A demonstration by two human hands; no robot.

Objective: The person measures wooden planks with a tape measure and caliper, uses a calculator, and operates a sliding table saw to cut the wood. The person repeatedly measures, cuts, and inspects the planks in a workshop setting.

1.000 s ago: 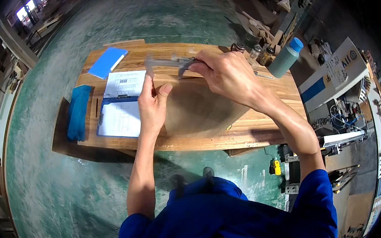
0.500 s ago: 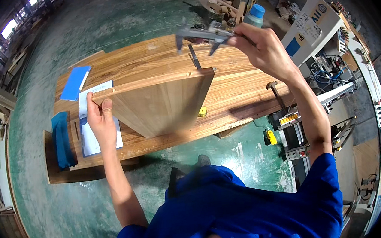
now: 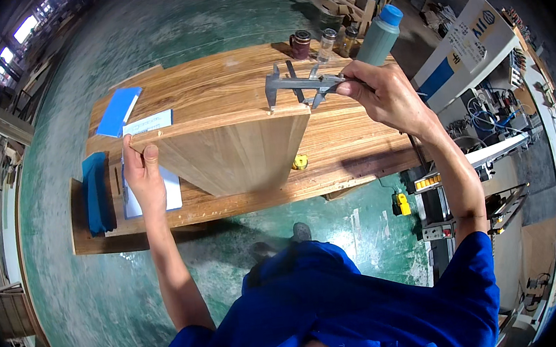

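Note:
A wooden board stands on edge on the wooden workbench, tilted, with small round holes along its upper edge. My left hand grips the board's left end, thumb on the near face and fingers behind. In my right hand is a metal vernier caliper, held level by its right end. Its large jaws hang at the board's upper edge, close to the hole near the right corner; whether they touch the wood I cannot tell. Behind the caliper lies a dark, narrow strip-like tool.
A blue folder, papers on a clipboard and teal cloth lie left. A yellow tape measure sits beside the board. Jars and a blue-capped bottle stand at the far edge. Machinery stands right.
My right hand has brought the caliper down and nearer to the board's upper edge at its right corner. My left hand keeps its grip on the board. The view has shifted slightly.

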